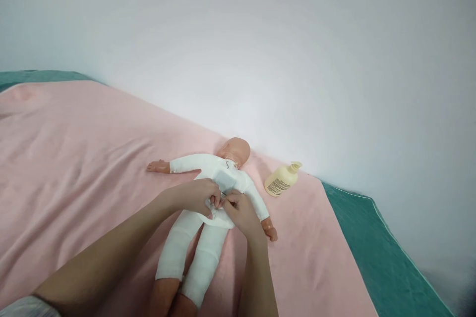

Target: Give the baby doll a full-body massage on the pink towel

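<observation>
A baby doll with a white cloth body and bare plastic head, hands and lower legs lies stretched out, its head toward the wall. On the upper part of its torso there is a pale grey rectangular patch. My left hand is over the doll's middle, fingers curled and pinched together. My right hand meets it from the right, also with bent, closed fingers. A thin dark line shows between the fingertips, just below the patch. What the fingers grip is too small and covered to make out.
A pale yellow pump bottle leans on its side to the right of the doll's shoulder. Beneath everything spreads a wrinkled pink sheet, with green fabric at its edges. A plain white wall rises behind.
</observation>
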